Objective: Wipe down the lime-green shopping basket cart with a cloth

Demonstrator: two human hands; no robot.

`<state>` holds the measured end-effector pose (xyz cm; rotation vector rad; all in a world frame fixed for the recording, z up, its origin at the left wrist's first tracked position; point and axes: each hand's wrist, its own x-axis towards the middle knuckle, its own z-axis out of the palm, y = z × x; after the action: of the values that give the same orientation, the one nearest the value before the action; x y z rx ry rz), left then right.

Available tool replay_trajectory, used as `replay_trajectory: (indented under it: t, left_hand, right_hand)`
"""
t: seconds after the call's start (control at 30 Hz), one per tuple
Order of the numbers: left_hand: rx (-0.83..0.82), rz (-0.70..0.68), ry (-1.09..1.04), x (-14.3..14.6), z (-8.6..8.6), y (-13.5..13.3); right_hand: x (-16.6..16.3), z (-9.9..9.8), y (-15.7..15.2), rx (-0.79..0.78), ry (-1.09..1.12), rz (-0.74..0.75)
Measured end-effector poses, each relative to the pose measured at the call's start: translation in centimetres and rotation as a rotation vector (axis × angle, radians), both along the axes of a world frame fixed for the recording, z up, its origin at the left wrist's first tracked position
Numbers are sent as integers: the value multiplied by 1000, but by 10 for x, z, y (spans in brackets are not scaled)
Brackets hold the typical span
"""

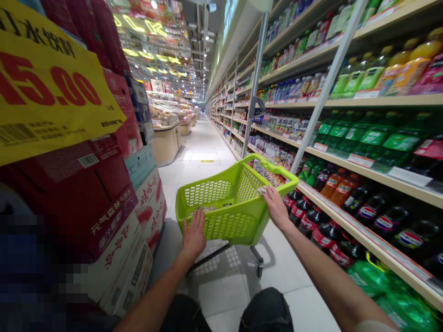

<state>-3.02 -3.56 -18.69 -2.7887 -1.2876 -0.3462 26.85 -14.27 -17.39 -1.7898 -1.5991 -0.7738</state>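
Green cart (pixel 230 223) touches left hand (pixel 194 236), laid open, and right hand (pixel 276 207), grip unclear.

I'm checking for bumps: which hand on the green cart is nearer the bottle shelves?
The right hand, at the taller end of the green cart; the left hand is nearer the stacked boxes.

You wear dark trousers (pixel 266 311). To the trousers' right, your pale sleeve (pixel 375 327) leaves your forearm (pixel 321 260) bare.

Supermarket: bottle-filled shelves (pixel 398 102), price sign (pixel 55 90) (big, yellow).
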Motion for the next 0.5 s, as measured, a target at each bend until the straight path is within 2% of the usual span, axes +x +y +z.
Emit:
replay_trajectory:
  t: [0.07, 0.17, 0.23, 0.3, 0.4, 0.43, 0.5]
  left_hand:
    - [-3, 6, 12, 2, 0, -2]
    - [-5, -20, 18, 5, 2, -5]
    - [7, -70, 24, 2, 2, -4]
    - [3, -35, 30, -5, 1, 0]
    - [-24, 72, 25, -13, -4, 4]
    - [-29, 83, 17, -13, -5, 3]
    - [-33, 69, 1, -11, -8, 0]
  right_hand:
    - [-13, -6, 10, 13, 25, 5]
    - [-55, -26, 35, -58, -21, 167]
    - [-70, -33, 43, -112, -48, 245]
    - [-64, -30, 41, -115, -23, 207]
    - [-46, -22, 34, -31, 78, 40]
    - [-48, -23, 34, -10, 103, 21]
    - [-66, -30, 40, -21, 113, 94]
